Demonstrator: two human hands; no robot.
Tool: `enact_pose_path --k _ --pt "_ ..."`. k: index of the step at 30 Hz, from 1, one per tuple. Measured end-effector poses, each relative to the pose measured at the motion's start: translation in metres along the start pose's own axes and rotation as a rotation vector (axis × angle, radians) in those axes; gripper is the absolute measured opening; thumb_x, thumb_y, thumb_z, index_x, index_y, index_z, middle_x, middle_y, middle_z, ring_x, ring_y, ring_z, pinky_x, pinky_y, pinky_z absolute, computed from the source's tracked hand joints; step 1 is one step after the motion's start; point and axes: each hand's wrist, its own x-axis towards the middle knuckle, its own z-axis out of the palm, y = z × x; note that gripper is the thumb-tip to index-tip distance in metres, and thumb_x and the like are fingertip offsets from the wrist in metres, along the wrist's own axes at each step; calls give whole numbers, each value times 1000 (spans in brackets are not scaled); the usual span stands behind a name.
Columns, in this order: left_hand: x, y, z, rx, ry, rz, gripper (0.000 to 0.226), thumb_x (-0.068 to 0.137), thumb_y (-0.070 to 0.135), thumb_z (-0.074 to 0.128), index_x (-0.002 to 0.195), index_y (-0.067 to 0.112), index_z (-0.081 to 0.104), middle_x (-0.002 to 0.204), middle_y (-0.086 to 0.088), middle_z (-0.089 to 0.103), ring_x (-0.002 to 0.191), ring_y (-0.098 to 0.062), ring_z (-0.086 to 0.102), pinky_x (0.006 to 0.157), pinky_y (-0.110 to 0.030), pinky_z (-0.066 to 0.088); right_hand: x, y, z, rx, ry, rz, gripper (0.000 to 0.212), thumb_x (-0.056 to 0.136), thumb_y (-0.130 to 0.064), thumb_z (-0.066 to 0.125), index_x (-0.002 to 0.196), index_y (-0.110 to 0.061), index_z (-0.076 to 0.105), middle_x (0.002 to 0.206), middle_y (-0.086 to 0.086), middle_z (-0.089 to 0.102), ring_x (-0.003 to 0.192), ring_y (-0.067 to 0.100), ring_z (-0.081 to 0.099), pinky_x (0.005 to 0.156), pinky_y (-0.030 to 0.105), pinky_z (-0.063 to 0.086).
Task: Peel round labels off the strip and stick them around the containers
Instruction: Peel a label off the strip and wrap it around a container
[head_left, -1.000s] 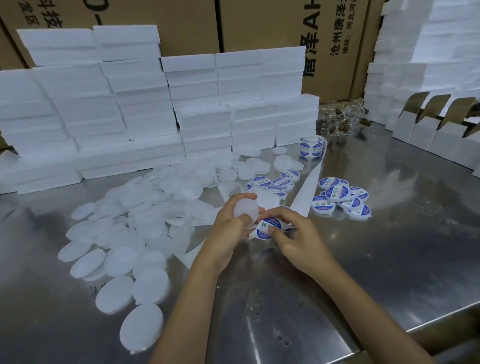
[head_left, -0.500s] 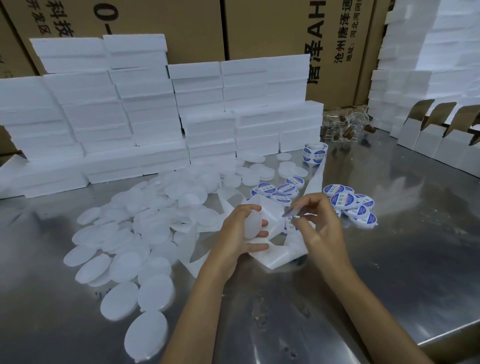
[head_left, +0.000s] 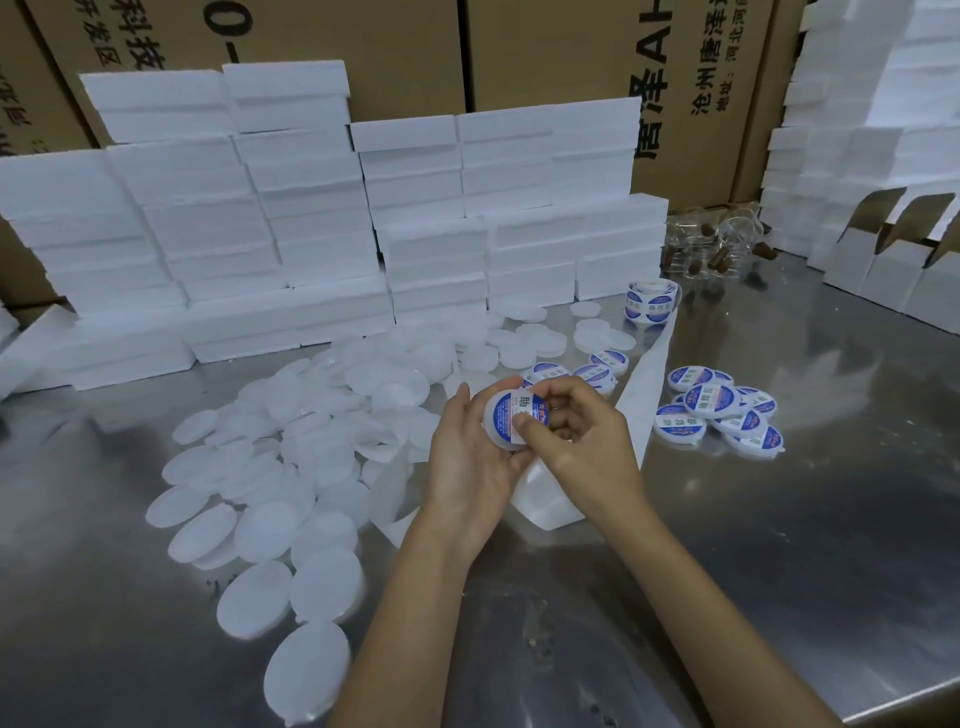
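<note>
My left hand (head_left: 467, 457) grips a small round white container (head_left: 501, 439) at the table's middle. A blue-and-white round label (head_left: 511, 413) lies on its face, and my right hand (head_left: 571, 436) pinches and presses that label with thumb and curled fingers. The white backing strip (head_left: 647, 379) runs from under my hands back to the label roll (head_left: 649, 301). Several labelled containers (head_left: 717, 410) lie in a pile to the right. Several more labelled containers (head_left: 587, 371) sit just behind my hands. Many unlabelled white containers (head_left: 291, 457) are spread to the left.
The steel table (head_left: 779, 545) carries stacked white foam blocks (head_left: 363, 234) along the back, with cardboard cartons (head_left: 545, 52) behind. Small open white boxes (head_left: 893, 260) line the right side. A clear bag of brown items (head_left: 717, 249) lies at the back right.
My right hand peeled a label off the strip, carried it up and now presses it onto the container held in my left hand. The container went from bare to labelled.
</note>
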Motion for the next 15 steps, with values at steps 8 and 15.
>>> enact_pose_path --k 8,15 --pt "-1 -3 5 81 -35 20 53 107 43 30 127 5 61 128 -21 66 118 -31 65 96 -38 55 -2 2 -1 -94 50 -30 28 81 -6 76 89 -29 62 86 -9 67 76 19 62 67 18 51" --pt "-2 -5 9 229 -74 72 45 106 40 34 120 8 62 117 -11 73 105 -22 71 94 -33 55 -4 4 -2 -154 74 -57 27 81 -14 77 87 -34 60 82 -22 64 62 2 55 61 9 45"
